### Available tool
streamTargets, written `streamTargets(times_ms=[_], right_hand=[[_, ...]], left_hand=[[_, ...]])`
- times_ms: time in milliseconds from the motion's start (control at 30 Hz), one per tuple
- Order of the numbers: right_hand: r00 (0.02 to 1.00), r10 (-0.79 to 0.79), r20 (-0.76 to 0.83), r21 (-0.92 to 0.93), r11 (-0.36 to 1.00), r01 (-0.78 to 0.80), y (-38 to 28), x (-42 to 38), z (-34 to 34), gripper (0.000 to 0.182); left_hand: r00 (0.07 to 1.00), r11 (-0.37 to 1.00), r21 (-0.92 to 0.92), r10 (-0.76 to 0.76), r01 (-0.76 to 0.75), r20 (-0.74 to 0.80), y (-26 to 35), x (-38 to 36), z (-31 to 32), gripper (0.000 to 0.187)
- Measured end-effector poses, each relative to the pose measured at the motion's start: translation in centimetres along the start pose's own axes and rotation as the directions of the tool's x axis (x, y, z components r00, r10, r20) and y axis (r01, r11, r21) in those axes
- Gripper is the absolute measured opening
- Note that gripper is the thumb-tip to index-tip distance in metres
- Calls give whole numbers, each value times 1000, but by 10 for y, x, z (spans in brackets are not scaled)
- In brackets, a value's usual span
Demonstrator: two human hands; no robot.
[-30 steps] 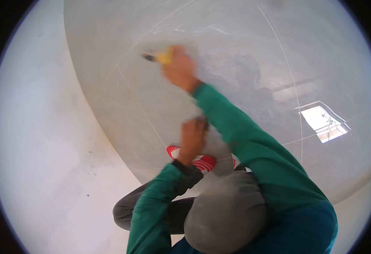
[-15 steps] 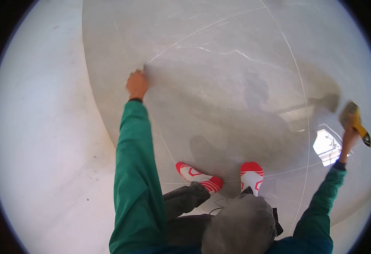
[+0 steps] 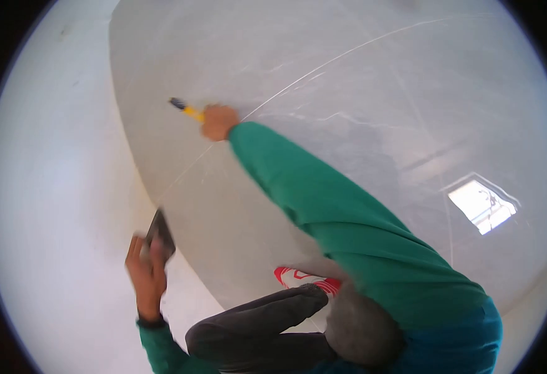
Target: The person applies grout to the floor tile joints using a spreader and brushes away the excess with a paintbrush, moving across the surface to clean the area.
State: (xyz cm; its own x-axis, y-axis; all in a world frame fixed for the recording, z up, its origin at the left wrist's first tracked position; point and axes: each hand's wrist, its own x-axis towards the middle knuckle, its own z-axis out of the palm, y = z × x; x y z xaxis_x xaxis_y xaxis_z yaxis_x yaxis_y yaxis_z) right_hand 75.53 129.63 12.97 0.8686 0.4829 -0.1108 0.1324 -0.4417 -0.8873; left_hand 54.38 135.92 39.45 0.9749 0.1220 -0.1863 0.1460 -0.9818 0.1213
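Note:
My right hand (image 3: 220,122) reaches across to the far left over the grey floor, closed round a tool with a yellow-handled grip and a black end (image 3: 192,112). It looks like a scraper; its head is hidden by the hand. The hand is close to a thin pale joint line (image 3: 270,96) in the floor. Nearer to me, my left hand (image 3: 146,271) pinches a dark, flat, blade-like plate (image 3: 162,234) between thumb and fingers. That hand is blurred, over the border between grey floor and white surface.
Glossy grey tiles (image 3: 360,81) with white veins cover the floor. A white surface (image 3: 55,187) lies along the left. A bright window reflection (image 3: 482,207) shows at right. One red-and-white sock (image 3: 304,278) and my bent knee (image 3: 211,336) are at the bottom.
My right hand has swung from the far right to the upper left with the scraper. My left hand has drawn back toward me, and the dark plate now shows in it. The view has shifted.

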Motion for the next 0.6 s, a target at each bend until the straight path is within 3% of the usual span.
streamTargets(times_ms=[33,100,133,200,233,267,300,333,400,433,467,500,533,567,600], right_hand=[[999,29,-21,-24,999,-30,-4,-3,-22,33],[978,-127,-163,20,991,132,-29,-22,-60,27],[976,-81,-201,89,991,101,-26,-45,-93,26],[970,-37,-241,147,986,74,36,-112,-165,26],[929,3,-370,52,998,17,86,-152,-206,21],[881,48,-470,-51,995,-81,131,-156,-234,16],[842,178,-509,-133,950,-281,172,-193,-268,20],[783,173,-598,-311,850,-426,220,-240,-308,25],[569,184,-801,-310,686,-658,173,-274,-350,33],[484,370,-793,-220,567,-794,189,-285,-349,36],[359,536,-764,-126,422,-898,229,-323,-326,39],[585,353,-730,-336,561,-757,266,-319,-279,40],[549,269,-791,-258,667,-699,209,-259,-212,45],[537,536,-652,-169,587,-792,197,-210,-148,52],[712,217,-668,-247,838,-487,154,-154,-84,50]], left_hand=[[993,982,-166,-103,92,-63,10,-16,-15,23],[930,858,-428,-355,284,-93,20,-58,-40,28],[882,775,-524,-462,353,-89,20,-77,-52,31],[805,646,-672,-581,362,-125,12,-111,-56,39],[715,621,-700,-661,352,-227,15,-125,-50,41],[608,574,-732,-744,368,-278,-19,-92,-45,43],[605,511,-761,-771,400,-200,-41,-89,-44,44],[597,452,-779,-792,434,-127,-51,-92,-46,45],[558,353,-836,-827,420,-69,-64,-102,-44,45],[499,397,-815,-853,422,-156,-58,-88,-38,45],[497,400,-815,-852,419,-163,-47,-104,-31,45],[451,379,-811,-877,445,-163,-41,-103,-36,45],[396,350,-810,-904,471,-161,-41,-101,-38,44],[399,383,-820,-892,424,-211,-32,-105,-34,45],[380,392,-820,-895,418,-234,-27,-103,-30,45]])
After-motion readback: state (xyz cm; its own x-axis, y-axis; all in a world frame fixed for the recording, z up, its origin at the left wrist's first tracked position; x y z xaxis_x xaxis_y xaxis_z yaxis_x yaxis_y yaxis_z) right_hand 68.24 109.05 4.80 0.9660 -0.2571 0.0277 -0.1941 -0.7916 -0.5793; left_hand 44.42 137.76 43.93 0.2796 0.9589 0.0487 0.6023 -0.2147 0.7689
